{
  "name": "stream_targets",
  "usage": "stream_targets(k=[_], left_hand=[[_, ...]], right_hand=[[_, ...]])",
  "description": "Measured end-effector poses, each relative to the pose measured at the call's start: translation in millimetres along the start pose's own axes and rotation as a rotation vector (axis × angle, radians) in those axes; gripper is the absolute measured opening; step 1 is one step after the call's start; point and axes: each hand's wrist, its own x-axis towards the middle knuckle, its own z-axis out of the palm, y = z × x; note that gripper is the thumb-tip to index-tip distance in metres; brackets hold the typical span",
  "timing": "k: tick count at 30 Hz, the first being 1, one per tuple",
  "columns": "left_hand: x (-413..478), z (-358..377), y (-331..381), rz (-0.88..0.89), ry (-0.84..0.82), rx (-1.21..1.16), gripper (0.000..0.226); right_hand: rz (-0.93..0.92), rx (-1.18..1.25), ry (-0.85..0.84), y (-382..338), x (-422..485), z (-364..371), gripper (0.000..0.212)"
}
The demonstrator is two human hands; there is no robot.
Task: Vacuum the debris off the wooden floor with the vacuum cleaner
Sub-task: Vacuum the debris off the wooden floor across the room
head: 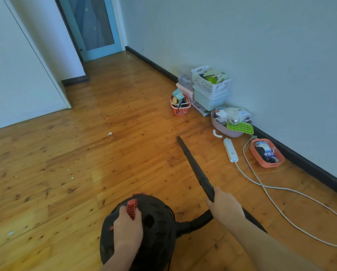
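Observation:
A round black vacuum cleaner (156, 227) sits on the wooden floor (85, 163) right below me. My left hand (127, 229) grips its red handle (132, 207) on top. My right hand (225, 208) grips the black wand (193, 165), which slants forward with its tip near the middle of the floor. A black hose (199, 221) joins the body to the wand. Small white crumbs and a paper scrap (109, 133) lie scattered ahead and to the left.
Along the right wall stand stacked white baskets (210, 89), a red basket (180, 109), a pink bowl of clutter (230, 124) and an orange tray (266, 153). A white power strip (230, 150) and its looping cord (300, 222) lie on the floor.

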Motion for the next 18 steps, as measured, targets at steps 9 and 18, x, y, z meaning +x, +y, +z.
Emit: stream_targets(k=[9,18], left_hand=[[41,5,25,-0.002,0.023,-0.016,0.008],[54,8,27,-0.008,0.020,-0.029,0.012]], right_hand=[[-0.051,-0.015,-0.001,-26,52,12,0.025],[-0.093,-0.026,0.006,-44,71,19,0.030]])
